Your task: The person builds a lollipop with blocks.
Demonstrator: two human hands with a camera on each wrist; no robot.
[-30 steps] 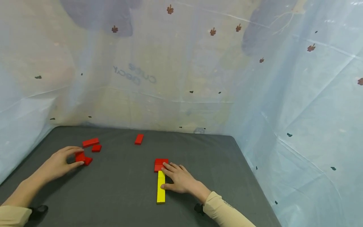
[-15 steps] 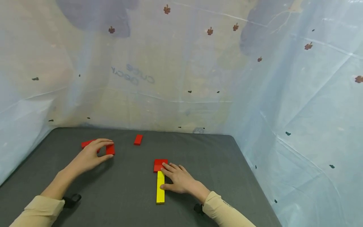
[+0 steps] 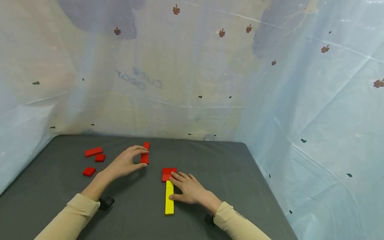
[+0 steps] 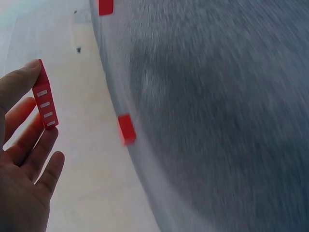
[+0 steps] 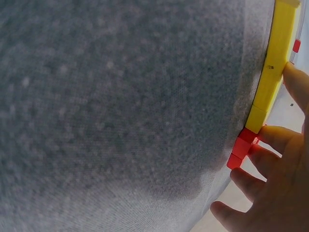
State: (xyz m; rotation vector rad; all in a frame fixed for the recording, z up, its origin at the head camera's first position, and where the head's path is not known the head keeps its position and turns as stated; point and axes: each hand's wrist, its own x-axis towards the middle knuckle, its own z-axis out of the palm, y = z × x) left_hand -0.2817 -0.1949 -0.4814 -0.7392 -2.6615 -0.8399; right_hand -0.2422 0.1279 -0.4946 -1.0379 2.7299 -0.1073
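My left hand (image 3: 127,162) pinches a red block (image 3: 144,159) between thumb and fingertips, raised above the table. The left wrist view shows a row of white marks along that block's (image 4: 45,104) narrow side. Just behind it in the head view lies another red block (image 3: 146,145). My right hand (image 3: 190,189) lies spread beside a yellow strip of blocks (image 3: 169,203), its thumb at the yellow edge. Its fingertips touch the red blocks (image 3: 166,171) joined at the strip's far end. Seen from the right wrist, the fingers (image 5: 275,140) run along the yellow and red pieces.
Several loose red blocks lie at the left: a long one (image 3: 93,152), a short one (image 3: 100,158) and another (image 3: 89,171). The dark grey table (image 3: 126,206) has a translucent patterned curtain (image 3: 180,73) around its back and sides.
My left hand has picked up the red block from the left group and carried it rightward, near the red block at the back. My right hand has stayed in place.
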